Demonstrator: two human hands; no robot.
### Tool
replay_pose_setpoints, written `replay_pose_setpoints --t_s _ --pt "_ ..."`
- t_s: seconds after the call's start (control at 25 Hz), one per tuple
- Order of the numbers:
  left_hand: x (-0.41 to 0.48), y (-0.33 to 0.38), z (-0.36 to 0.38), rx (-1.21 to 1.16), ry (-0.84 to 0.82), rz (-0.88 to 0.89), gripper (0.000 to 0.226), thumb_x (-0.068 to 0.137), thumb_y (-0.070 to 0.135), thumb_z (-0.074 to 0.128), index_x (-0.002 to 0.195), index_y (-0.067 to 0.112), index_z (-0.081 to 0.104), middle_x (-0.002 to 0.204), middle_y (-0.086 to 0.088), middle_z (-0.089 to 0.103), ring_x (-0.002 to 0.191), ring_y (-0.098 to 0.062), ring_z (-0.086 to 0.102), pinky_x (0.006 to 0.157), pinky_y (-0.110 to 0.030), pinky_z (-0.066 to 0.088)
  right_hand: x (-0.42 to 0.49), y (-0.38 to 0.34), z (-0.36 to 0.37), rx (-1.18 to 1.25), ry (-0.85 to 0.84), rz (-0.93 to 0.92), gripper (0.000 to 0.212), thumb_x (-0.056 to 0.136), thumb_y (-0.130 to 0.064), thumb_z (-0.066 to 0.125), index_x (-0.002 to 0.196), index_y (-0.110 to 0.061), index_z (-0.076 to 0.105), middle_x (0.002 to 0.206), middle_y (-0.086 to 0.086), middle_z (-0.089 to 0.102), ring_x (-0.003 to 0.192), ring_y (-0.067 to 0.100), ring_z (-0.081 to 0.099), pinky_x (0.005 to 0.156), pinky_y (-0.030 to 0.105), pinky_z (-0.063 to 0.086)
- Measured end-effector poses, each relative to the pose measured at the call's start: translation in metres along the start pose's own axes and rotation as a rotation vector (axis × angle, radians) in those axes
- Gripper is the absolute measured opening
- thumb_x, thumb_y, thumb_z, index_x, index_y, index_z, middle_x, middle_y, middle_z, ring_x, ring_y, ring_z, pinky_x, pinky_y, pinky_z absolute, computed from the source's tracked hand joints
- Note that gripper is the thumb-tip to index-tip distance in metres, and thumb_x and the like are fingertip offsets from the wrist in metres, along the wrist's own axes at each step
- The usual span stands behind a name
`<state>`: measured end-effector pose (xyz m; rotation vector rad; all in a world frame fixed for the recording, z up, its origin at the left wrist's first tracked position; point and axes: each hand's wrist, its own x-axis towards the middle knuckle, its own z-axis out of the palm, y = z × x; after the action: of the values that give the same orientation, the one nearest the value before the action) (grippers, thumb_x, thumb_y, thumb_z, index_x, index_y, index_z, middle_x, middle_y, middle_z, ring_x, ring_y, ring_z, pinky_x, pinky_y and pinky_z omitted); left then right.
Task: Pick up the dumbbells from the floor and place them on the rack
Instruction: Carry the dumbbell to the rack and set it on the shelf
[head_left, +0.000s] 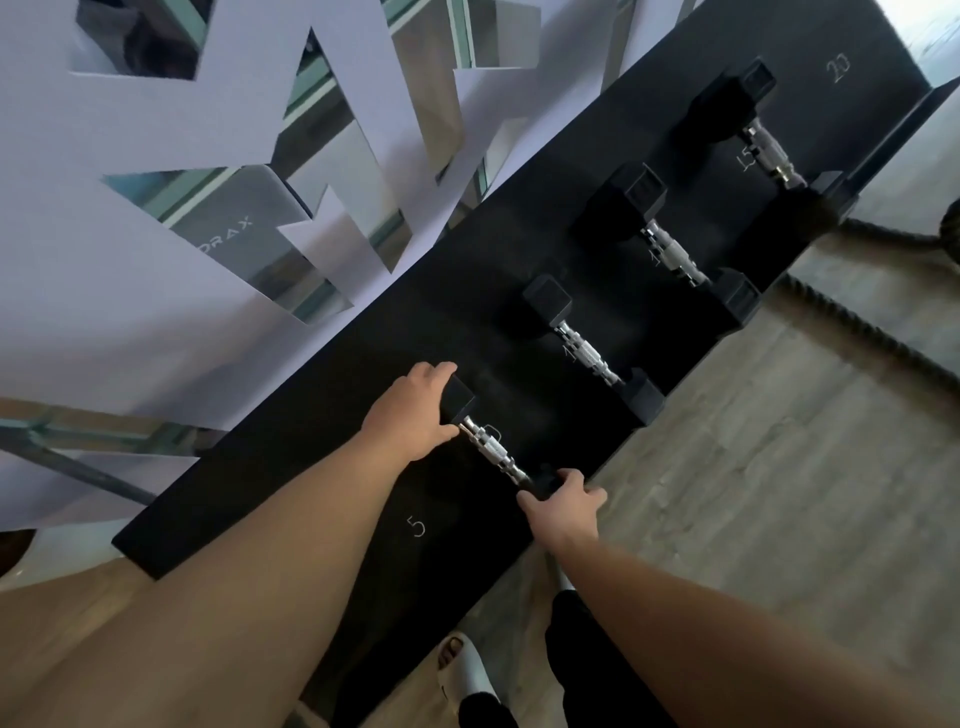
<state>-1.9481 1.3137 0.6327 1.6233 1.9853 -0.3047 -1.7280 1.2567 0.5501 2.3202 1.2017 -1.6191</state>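
A black rack shelf (322, 478) runs diagonally across the view, with numbers such as 5 and 20 marked on it. A small black hex dumbbell (491, 451) with a chrome handle lies on the shelf, held at both ends. My left hand (410, 415) grips its far head. My right hand (563, 506) grips its near head at the shelf's front edge. Three more dumbbells rest on the shelf further right: one (587, 353), a second (670, 249) and a third (769, 150).
A white wall panel with mirrored cut-outs (156, 234) stands behind the rack. A thick black rope (857, 322) lies on the wooden floor to the right. Another dumbbell (571, 618) sits on the floor below my right arm, beside a sandalled foot (462, 670).
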Motion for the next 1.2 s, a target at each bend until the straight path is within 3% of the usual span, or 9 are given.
replay_pose_setpoints --t_s 0.12,0.32,0.52,0.72,0.88,1.08,1.2 --pt "-0.005 -0.012 -0.005 -0.043 -0.088 -0.03 0.093 0.089 0.032 0.079 0.162 0.027 0.022 0.16 -0.006 0.036 0.138 -0.027 0.05 0.107 -0.041 0.046 -0.006 0.002 0.0 0.022 -0.043 -0.019 0.067 0.093 -0.037 0.072 0.149 -0.015 0.041 0.151 0.016 0.025 0.11 0.035 0.065 0.106 0.039 0.05" --pt "-0.007 -0.009 0.001 -0.112 -0.088 -0.084 0.095 0.089 0.037 0.078 0.163 0.025 0.019 0.16 -0.008 0.037 0.141 -0.028 0.046 0.11 -0.042 0.044 -0.002 -0.002 -0.009 0.034 -0.063 -0.001 0.073 0.09 -0.038 0.077 0.149 -0.015 0.04 0.149 0.016 0.029 0.091 0.026 0.058 0.101 0.037 0.052" --pt "0.004 0.004 0.023 -0.123 -0.062 -0.18 0.109 0.083 0.047 0.081 0.163 0.021 0.011 0.163 -0.015 0.03 0.145 -0.037 0.038 0.112 -0.048 0.042 0.002 0.005 0.008 0.106 0.008 0.087 0.088 0.077 -0.054 0.085 0.144 -0.018 0.041 0.145 0.016 0.037 0.119 0.038 0.059 0.105 0.043 0.05" --pt "0.017 -0.006 0.027 -0.103 0.022 -0.128 0.095 0.078 0.037 0.087 0.152 0.023 0.03 0.145 -0.012 0.047 0.127 -0.032 0.054 0.099 -0.044 0.054 0.016 0.001 0.016 0.089 0.05 0.08 0.081 0.071 -0.05 0.084 0.136 -0.022 0.044 0.139 0.011 0.035 0.119 0.039 0.057 0.104 0.049 0.052" --pt "0.025 -0.005 0.019 -0.099 0.041 -0.099 0.089 0.073 0.036 0.09 0.143 0.023 0.036 0.135 -0.01 0.05 0.118 -0.029 0.056 0.094 -0.042 0.055 0.016 0.001 0.015 0.078 0.057 -0.003 0.07 0.074 -0.048 0.079 0.132 -0.027 0.046 0.136 0.008 0.034 0.117 0.036 0.058 0.099 0.047 0.055" --pt "0.03 0.004 0.015 -0.15 -0.009 -0.069 0.096 0.077 0.042 0.086 0.154 0.027 0.031 0.146 -0.008 0.046 0.13 -0.029 0.051 0.102 -0.044 0.051 0.018 0.003 -0.004 0.058 0.058 -0.044 0.07 0.08 -0.051 0.079 0.136 -0.024 0.046 0.136 0.006 0.036 0.113 0.032 0.061 0.095 0.043 0.057" --pt "0.024 0.006 -0.01 -0.126 0.004 0.023 0.092 0.079 0.057 0.079 0.155 0.029 0.035 0.154 -0.002 0.043 0.139 -0.027 0.044 0.108 -0.047 0.046 0.016 -0.006 -0.037 -0.029 0.102 -0.173 0.058 0.088 -0.052 0.071 0.135 -0.021 0.054 0.133 0.007 0.049 0.124 0.031 0.054 0.097 0.037 0.049"
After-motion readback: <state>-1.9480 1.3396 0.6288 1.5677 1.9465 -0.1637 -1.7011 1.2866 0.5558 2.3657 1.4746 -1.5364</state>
